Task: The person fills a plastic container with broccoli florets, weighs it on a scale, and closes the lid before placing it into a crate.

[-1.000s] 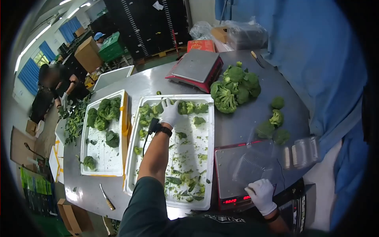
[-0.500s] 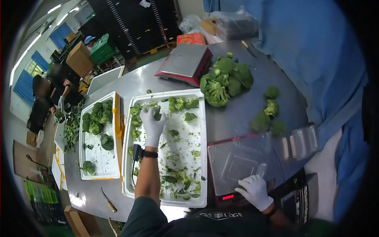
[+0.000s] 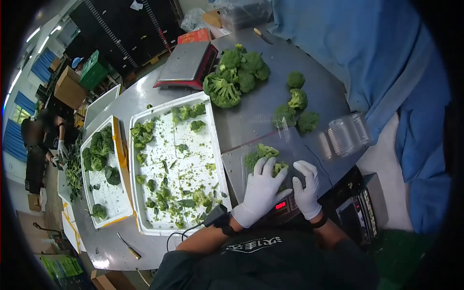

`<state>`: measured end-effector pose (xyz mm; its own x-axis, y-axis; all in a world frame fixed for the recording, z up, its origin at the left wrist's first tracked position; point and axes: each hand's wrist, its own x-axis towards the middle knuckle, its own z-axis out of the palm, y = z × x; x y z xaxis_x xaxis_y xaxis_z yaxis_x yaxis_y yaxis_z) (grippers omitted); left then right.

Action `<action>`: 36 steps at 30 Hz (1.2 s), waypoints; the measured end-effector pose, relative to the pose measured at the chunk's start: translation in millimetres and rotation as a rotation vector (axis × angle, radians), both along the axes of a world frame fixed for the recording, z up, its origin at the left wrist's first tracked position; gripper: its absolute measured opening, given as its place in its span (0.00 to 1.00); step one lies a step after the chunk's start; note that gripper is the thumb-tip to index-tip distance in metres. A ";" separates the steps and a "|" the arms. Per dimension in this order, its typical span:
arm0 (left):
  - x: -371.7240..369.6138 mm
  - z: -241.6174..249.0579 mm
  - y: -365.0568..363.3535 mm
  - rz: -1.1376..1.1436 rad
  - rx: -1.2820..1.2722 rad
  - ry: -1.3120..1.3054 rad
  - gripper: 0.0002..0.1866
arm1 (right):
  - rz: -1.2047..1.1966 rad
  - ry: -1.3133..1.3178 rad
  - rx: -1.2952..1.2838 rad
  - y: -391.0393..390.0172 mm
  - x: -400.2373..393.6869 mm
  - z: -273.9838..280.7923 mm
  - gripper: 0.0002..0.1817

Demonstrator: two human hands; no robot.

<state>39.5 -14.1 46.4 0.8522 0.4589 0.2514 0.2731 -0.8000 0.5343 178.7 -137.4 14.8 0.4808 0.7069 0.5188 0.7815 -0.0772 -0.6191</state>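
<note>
My gloved left hand (image 3: 258, 195) is closed over broccoli florets (image 3: 267, 151) at the clear plastic box (image 3: 288, 137) on the scale (image 3: 235, 166). Its fingertips press on the pale stems; the palm side is hidden. My gloved right hand (image 3: 307, 189) stands just right of the box's near edge, with thumb and fingers apart and nothing visible in it. Red digits glow on the scale's display (image 3: 281, 205) between my hands. Left of the scale lies a white foam tray (image 3: 181, 164) with florets, leaves and green crumbs.
Whole broccoli heads (image 3: 224, 89) and several smaller ones (image 3: 296, 104) sit behind the scale. Stacked clear boxes (image 3: 349, 133) stand at right. Farther left are a second foam tray (image 3: 107, 195), a knife (image 3: 129, 246) and another scale (image 3: 186, 63). A co-worker (image 3: 46, 130) stands at far left.
My left hand has moved right from the foam tray to the box on the scale, bringing broccoli florets. My right hand has shifted slightly up, and the view has turned.
</note>
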 end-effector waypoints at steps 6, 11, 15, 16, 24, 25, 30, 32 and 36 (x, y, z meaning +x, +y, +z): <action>-18.0 10.6 4.1 -0.057 -0.110 -0.004 0.33 | 0.216 -0.032 -0.052 8.2 7.6 19.3 0.34; -38.8 19.3 55.7 0.126 -0.019 -0.181 0.21 | 0.340 -0.216 -0.413 22.4 5.7 17.6 0.38; -40.0 -19.9 150.6 0.396 0.115 -0.243 0.21 | 0.294 0.016 -0.387 17.1 5.7 8.6 0.33; -41.5 -32.2 182.9 0.471 0.140 -0.212 0.21 | 0.296 0.013 -0.387 20.4 4.0 14.5 0.33; -10.0 -106.7 318.9 0.543 0.200 0.441 0.41 | 0.227 -0.093 -0.416 28.8 -14.8 18.4 0.36; -14.8 -106.9 326.9 0.452 0.184 0.339 0.37 | 0.219 -0.082 -0.406 29.0 -15.0 17.5 0.35; -29.7 -109.6 321.7 0.435 0.210 0.256 0.32 | 0.219 -0.047 -0.391 28.2 -15.7 13.9 0.32; -15.8 -106.7 313.1 0.483 0.252 0.269 0.31 | 0.216 -0.063 -0.410 28.9 -17.1 16.5 0.32; 10.9 -119.4 317.3 0.767 0.279 0.379 0.20 | 0.196 -0.083 -0.435 30.4 -18.3 19.0 0.31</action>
